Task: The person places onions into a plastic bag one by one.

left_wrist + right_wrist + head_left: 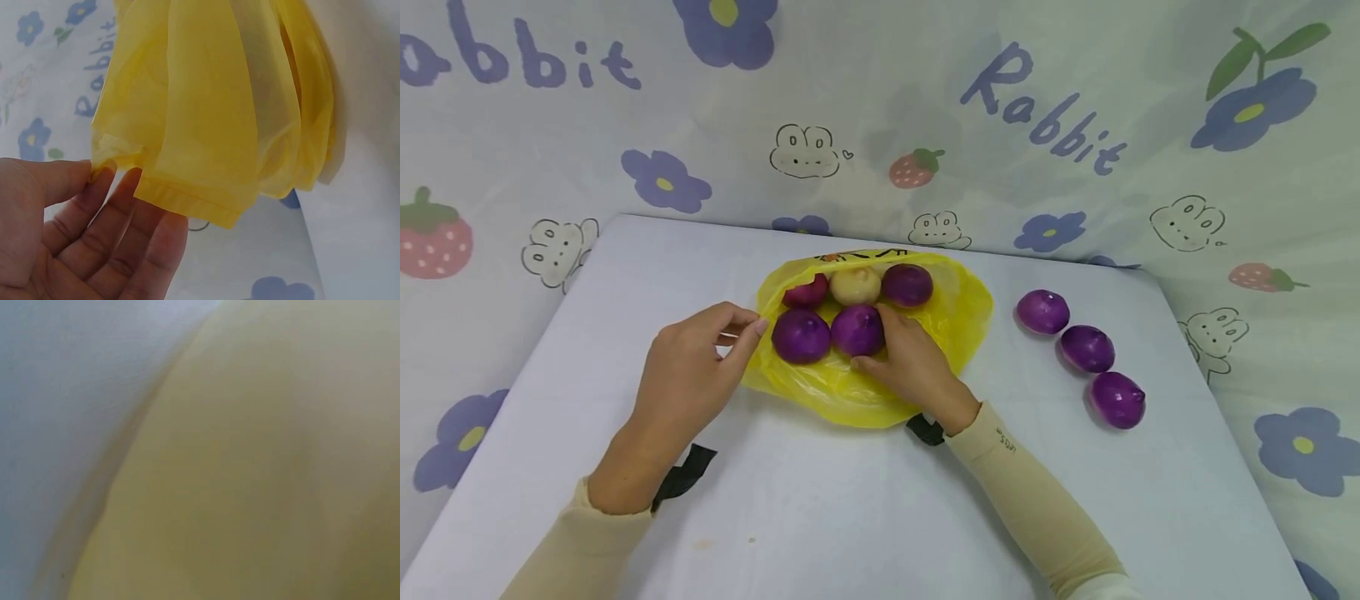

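Observation:
A yellow plastic bag (842, 402) lies spread on the table with its mouth toward me. My left hand (683, 373) pinches the bag's left edge between thumb and index finger; the left wrist view shows the other fingers beneath the film (206, 125). Inside the bag, my right hand (917, 358) holds a purple onion (854, 330), fingers on its right side and thumb at its near side. Beside it sits another purple onion (801, 337). Behind them are a pale onion (855, 287), a purple one (907, 285) and one partly covered by the bag (807, 292). The right wrist view is blurred yellow.
To the right of the bag, three purple onions (1087, 348) lie in a slanting row on the white table (820, 517). A patterned cloth (865, 100) hangs behind the table. Black straps (687, 475) show by both wrists.

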`<state>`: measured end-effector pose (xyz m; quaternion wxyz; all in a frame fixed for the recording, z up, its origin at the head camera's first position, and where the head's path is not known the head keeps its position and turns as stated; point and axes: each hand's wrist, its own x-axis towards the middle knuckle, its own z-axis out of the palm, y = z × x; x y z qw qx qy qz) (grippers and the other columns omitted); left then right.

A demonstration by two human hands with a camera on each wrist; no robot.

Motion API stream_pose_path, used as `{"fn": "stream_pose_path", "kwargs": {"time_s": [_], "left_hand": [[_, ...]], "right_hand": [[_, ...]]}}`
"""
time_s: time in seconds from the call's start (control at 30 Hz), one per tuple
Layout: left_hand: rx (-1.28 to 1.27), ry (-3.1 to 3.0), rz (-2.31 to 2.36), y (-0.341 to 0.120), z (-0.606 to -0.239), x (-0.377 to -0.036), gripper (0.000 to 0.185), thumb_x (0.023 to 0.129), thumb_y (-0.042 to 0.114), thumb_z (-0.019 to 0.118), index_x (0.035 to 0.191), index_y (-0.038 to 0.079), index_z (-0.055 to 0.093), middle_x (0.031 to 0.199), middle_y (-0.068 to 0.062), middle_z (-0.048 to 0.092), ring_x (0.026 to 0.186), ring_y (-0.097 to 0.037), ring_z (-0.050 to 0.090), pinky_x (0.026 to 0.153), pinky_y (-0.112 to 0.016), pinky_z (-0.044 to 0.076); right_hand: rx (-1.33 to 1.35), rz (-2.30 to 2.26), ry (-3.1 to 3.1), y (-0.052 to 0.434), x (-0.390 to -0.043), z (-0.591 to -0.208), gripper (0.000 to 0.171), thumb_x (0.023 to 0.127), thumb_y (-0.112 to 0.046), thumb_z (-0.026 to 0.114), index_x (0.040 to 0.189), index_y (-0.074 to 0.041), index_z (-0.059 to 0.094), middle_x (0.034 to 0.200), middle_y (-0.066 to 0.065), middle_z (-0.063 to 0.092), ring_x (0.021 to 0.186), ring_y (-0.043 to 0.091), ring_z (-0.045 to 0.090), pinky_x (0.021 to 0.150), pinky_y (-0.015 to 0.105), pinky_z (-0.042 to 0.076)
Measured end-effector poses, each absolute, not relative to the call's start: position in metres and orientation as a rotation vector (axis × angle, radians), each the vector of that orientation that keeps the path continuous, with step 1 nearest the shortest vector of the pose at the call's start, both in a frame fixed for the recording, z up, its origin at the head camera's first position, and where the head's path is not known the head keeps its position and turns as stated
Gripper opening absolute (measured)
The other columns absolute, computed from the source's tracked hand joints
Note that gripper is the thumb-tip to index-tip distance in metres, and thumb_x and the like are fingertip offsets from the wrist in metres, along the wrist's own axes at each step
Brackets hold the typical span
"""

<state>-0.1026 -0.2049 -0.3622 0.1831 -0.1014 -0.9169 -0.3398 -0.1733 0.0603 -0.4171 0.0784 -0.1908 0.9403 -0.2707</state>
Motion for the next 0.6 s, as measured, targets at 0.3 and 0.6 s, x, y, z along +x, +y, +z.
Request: {"fn": "stream_pose_path", "kwargs": {"time_s": [0.3,0.6], "left_hand": [[-0.279,-2.582,-0.965,-0.2050,-0.3626,-0.1026,0.010,0.097,0.009,0.076,0.104,0.002,0.074,0.096,-0.011,0.077,0.088,-0.031,0.075,0.069,-0.052,0.063],[-0.292,-2.580,-0.959,-0.2049,-0.3611,-0.1033,0.010,0.098,0.009,0.075,0.104,0.001,0.074,0.096,-0.011,0.077,0.088,-0.032,0.075,0.067,-0.052,0.063]], "right_hand": [[-0.576,-0.839,2.789,0.0622,-0.1737,-0.4165,0.089,0.089,-0.036,0.086,0.155,0.000,0.038,0.145,0.018,0.057,0.131,0.030,0.057,0.114,0.042,0.044],[-0.601,-0.898,2.766,0.0645,-0.1735,-0.4151,0.087,0.088,-0.035,0.087,0.153,-0.002,0.039,0.143,0.014,0.058,0.130,0.027,0.057,0.113,0.040,0.045]]}}
